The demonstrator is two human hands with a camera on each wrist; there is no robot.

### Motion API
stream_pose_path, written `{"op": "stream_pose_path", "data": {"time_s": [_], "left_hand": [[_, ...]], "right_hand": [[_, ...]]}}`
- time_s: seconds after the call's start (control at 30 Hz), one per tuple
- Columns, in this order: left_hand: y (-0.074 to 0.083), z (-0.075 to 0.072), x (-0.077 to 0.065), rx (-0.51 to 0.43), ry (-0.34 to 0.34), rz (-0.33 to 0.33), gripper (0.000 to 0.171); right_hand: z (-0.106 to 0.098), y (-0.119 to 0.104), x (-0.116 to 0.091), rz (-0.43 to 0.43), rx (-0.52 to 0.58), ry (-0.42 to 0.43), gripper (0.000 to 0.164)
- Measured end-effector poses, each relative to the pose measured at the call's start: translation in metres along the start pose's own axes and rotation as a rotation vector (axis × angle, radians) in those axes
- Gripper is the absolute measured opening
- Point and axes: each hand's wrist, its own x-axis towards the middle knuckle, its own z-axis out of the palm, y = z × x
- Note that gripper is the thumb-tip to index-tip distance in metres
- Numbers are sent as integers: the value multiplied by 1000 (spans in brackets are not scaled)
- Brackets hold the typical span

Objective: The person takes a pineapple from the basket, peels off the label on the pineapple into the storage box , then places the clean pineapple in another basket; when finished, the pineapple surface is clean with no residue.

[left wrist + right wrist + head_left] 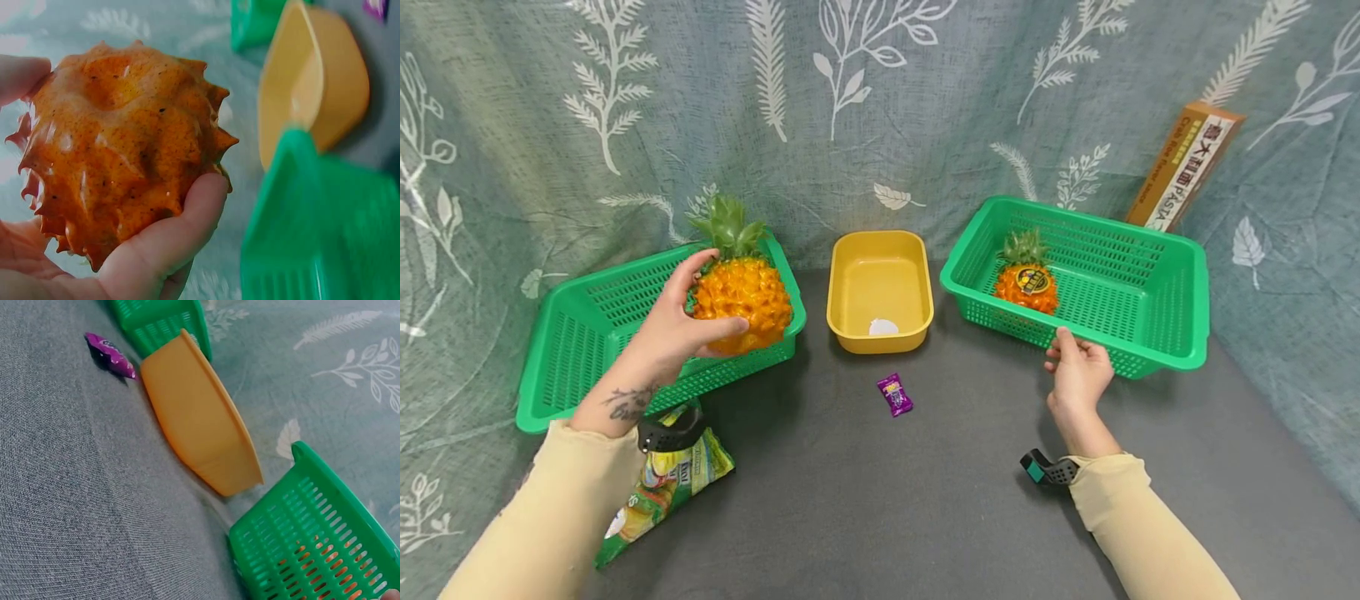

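A pineapple (742, 302) with a green leafy crown is gripped in my left hand (681, 321), above the right end of the left green basket (538, 358). In the left wrist view the thumb and fingers spread round the pineapple's spiky orange body (125, 150), its base facing the camera. My right hand (1078, 379) is at the front rim of the right green basket (1165, 354), thumb on the rim and fingers curled below. A smaller pineapple (1028, 287) with a round label lies in that basket. The right wrist view shows only a fingertip at the basket's edge.
Between the baskets stands a yellow bin (880, 342) with a white piece (883, 327) inside. A purple packet (895, 394) lies before it. A colourful bag (677, 479) lies under my left forearm. A pasta box (1183, 167) leans against the curtain behind the right basket.
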Motion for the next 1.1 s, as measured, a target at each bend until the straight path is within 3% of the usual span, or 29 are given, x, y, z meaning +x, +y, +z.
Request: {"op": "stream_pose_path", "data": {"time_s": [0.17,0.4,0.6,0.77,0.87,0.97,1.1], "left_hand": [[-7,-22,28,105,-9,-88,90],[-25,-32,50,201,-26,-167,93],[-26,-31,54,212,-40,-160,89],[-17,-26,43,205,45,-100,87],[-13,-18,29,117,140,-11,79],[-13,-3,11,-89,230,125,66],[-19,25,-11,-372,286,277,46]], "right_hand": [[0,0,0,-1,3,-6,13],[-1,0,1,0,10,-9,13],[-1,0,1,0,1,-12,13],[-1,0,1,-3,-3,-11,14],[-1,0,1,-4,-2,-9,14],[-2,1,2,-7,1,-8,14],[-2,1,2,-10,6,-9,14]]}}
